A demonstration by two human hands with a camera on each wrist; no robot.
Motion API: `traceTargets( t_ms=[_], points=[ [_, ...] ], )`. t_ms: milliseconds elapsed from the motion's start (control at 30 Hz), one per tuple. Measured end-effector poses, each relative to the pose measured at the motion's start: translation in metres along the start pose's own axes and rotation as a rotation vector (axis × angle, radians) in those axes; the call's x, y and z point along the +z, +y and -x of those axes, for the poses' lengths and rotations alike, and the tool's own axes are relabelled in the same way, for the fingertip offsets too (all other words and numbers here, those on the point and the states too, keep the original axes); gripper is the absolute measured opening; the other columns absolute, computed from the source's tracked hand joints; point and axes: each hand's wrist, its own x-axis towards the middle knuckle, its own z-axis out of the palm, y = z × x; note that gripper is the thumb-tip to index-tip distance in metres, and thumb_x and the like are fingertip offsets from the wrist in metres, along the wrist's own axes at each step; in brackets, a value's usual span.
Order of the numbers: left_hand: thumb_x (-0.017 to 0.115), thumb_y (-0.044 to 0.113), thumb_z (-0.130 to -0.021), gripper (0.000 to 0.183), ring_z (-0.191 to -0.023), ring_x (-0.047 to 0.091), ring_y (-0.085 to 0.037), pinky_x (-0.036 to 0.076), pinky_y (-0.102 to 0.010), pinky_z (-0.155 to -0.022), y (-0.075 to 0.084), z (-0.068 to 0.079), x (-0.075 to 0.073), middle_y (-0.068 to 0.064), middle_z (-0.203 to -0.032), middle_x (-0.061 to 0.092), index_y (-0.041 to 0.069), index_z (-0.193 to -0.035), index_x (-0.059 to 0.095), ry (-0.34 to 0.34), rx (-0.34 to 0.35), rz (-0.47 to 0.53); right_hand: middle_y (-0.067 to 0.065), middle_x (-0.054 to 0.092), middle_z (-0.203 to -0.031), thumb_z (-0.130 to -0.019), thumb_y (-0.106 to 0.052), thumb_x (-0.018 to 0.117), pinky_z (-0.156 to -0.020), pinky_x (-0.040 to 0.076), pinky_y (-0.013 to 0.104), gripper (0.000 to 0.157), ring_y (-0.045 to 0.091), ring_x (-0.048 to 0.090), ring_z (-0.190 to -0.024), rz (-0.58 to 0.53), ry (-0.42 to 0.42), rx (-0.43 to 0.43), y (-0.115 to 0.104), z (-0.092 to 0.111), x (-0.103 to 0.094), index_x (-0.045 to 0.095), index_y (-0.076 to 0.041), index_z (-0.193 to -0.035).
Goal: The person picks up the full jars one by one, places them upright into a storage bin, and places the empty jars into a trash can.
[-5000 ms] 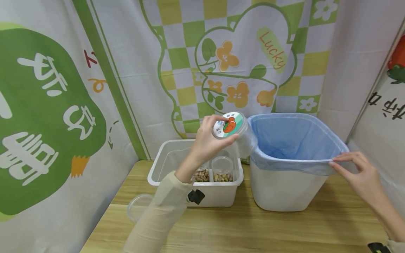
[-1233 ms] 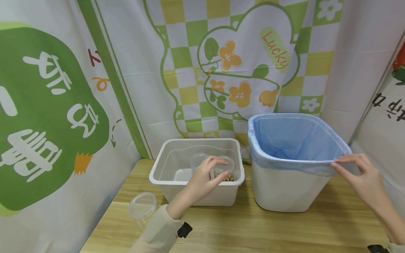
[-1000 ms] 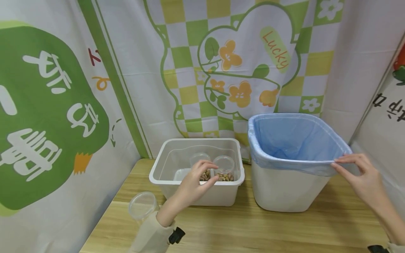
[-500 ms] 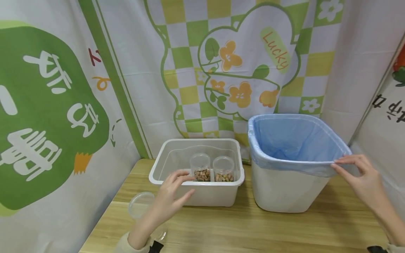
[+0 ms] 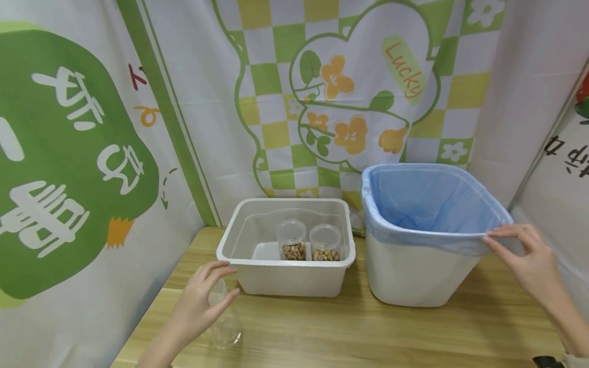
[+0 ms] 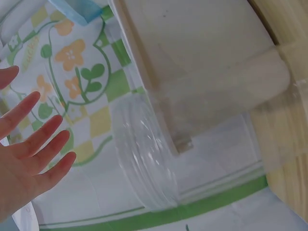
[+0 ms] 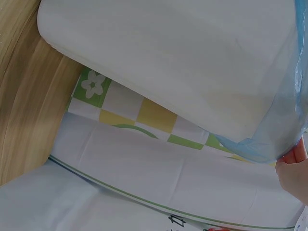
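Observation:
My left hand [image 5: 199,304] has its fingers spread, with the thumb apart from them and nothing between. It overlaps a clear plastic jar [image 5: 225,331] that stands on the table left of the white tub. In the left wrist view the jar's ridged rim [image 6: 144,154] shows beside that hand [image 6: 29,159], a gap between them. On the right, my right hand [image 5: 529,255] pinches the blue bin liner [image 5: 428,243] at the front right corner of the white bin [image 5: 414,281]. The right wrist view has the fingertips [image 7: 299,153] at the liner's folded edge.
The white tub [image 5: 290,278] holds two clear jars: one with brown nuts [image 5: 293,250], one with paler nuts [image 5: 325,254]. Inside the lined bin nothing but blue plastic shows. Printed cloth [image 5: 267,117] closes off the back and sides of the wooden table [image 5: 322,332].
Five seconds ago my left hand held a jar with a tomato-printed lid beside the bin. Since then, emptied of it, the hand has moved from the tub leftward to the clear jar. Right hand unchanged.

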Motion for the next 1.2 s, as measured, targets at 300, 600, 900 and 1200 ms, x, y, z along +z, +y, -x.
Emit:
traceTargets(
  t_ms=[300,600,900,1200],
  points=[
    [0.075,0.005,-0.062,0.042,-0.102,0.045,-0.03,0.037,-0.046,-0.08,-0.014,0.017,-0.006,-0.012,-0.111,0.051,0.006,-0.101,0.06,0.007,-0.058,-0.021,-0.018,0.048,-0.094,-0.071,0.011,0.066,-0.084,0.028,0.001,0.017,-0.007,0.041,-0.096,-0.005,-0.008,0.01,0.0,0.002,-0.001,0.059,0.006,-0.086],
    [0.074,0.007,-0.066,0.046,-0.108,0.038,-0.036,0.035,-0.059,-0.076,-0.024,0.032,-0.008,-0.017,-0.12,0.043,0.007,-0.109,0.056,-0.021,-0.182,-0.005,-0.017,0.049,-0.094,-0.068,0.016,0.066,-0.084,0.029,0.002,0.019,-0.006,0.042,-0.094,-0.029,0.007,-0.013,0.001,0.001,0.001,0.059,0.007,-0.084],
    [0.073,0.013,-0.069,0.052,-0.113,0.031,-0.042,0.028,-0.064,-0.077,-0.032,0.046,-0.004,-0.019,-0.128,0.033,0.008,-0.116,0.051,-0.048,-0.264,0.019,-0.018,0.048,-0.094,-0.07,0.011,0.066,-0.084,0.028,0.001,0.017,-0.007,0.041,-0.095,0.0,0.0,0.008,-0.001,0.0,0.0,0.06,0.006,-0.085],
    [0.071,0.016,-0.073,0.051,-0.113,0.031,-0.046,0.03,-0.067,-0.074,-0.038,0.056,-0.001,-0.022,-0.129,0.03,0.008,-0.118,0.05,-0.082,-0.333,-0.001,-0.018,0.049,-0.092,-0.067,0.016,0.066,-0.083,0.029,0.002,0.019,-0.007,0.042,-0.095,-0.01,0.016,-0.019,0.001,-0.002,0.001,0.059,0.008,-0.083]
  ],
)
